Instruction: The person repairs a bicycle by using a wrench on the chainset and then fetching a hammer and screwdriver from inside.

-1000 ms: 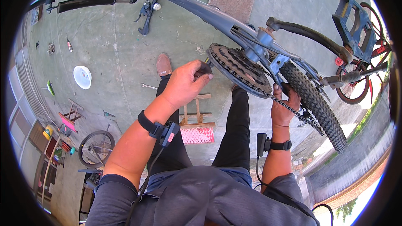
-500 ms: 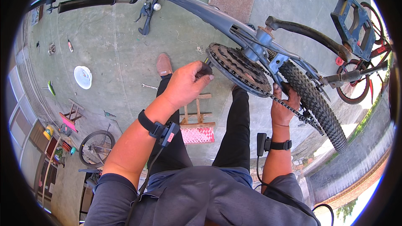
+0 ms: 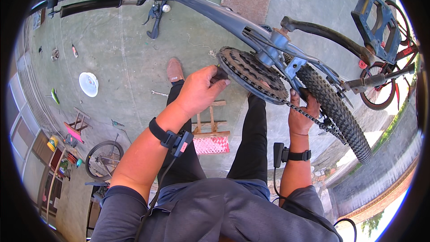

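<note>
The bicycle frame (image 3: 204,6) is shifting slightly left, work staying at the chainring (image 3: 247,66), left hand (image 3: 199,88) curling by its rim, right hand (image 3: 300,122) reaching behind the chain (image 3: 308,116), grasps unclear.

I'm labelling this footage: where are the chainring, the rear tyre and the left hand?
Chainring (image 3: 255,72): head view, on its brown flat face.
Rear tyre (image 3: 330,101): head view, on its knobbly tread.
Left hand (image 3: 199,88): head view, on its back.

Grey-green floor (image 3: 143,62); framed windows (image 3: 16,107) at left; grey wall (image 3: 367,199) at right.
</note>
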The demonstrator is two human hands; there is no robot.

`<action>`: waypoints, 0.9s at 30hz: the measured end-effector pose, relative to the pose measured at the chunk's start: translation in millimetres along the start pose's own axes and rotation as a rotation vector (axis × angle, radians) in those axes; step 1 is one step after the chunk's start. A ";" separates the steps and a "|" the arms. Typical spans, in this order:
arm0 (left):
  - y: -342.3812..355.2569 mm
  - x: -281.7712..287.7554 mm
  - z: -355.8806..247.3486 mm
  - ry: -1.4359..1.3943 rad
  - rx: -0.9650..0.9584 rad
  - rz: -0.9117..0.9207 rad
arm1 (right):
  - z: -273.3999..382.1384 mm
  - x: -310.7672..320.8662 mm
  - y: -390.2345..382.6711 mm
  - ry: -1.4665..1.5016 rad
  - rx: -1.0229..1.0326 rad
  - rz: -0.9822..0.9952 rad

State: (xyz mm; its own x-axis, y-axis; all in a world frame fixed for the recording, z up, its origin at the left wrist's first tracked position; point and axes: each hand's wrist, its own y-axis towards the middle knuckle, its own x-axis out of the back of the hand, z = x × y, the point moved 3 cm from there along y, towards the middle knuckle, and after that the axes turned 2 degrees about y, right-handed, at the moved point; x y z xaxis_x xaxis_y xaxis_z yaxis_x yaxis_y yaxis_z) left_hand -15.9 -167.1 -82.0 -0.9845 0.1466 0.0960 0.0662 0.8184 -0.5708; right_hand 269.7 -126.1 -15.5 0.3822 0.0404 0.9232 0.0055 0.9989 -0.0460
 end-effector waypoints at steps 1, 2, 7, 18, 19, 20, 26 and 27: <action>0.2 -0.8 -1.1 0.003 0.005 0.001 | -0.2 -0.1 0.2 0.009 0.000 -0.001; 0.4 -1.5 -2.2 0.006 0.010 0.003 | -0.4 0.0 0.1 0.018 0.001 -0.003; 0.9 -4.4 -4.3 -0.011 0.021 0.015 | -1.9 -0.9 -0.3 -0.007 -0.030 0.015; 0.4 -5.4 -0.4 -0.012 0.015 0.016 | -4.1 -1.8 -1.2 0.005 -0.032 0.015; -0.2 -5.5 1.3 -0.014 0.015 0.012 | -4.8 -2.2 -1.7 -0.006 -0.024 0.010; -0.7 -5.3 2.3 -0.016 0.015 0.008 | -4.8 -2.2 -2.1 -0.017 -0.016 0.005; -2.7 -2.0 1.6 0.007 0.036 0.010 | -3.1 -2.3 -2.3 -0.062 -0.010 0.014; -2.7 -1.9 2.8 0.001 0.027 0.007 | -3.0 -2.4 -2.1 -0.062 -0.009 0.013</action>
State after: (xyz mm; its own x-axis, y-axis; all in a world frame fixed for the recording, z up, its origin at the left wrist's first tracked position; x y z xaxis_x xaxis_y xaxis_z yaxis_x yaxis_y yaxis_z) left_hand -14.7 -171.1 -83.0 -0.9839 0.1530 0.0923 0.0691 0.8023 -0.5929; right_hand 271.5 -128.3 -18.8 0.3239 0.0554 0.9445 0.0096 0.9980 -0.0618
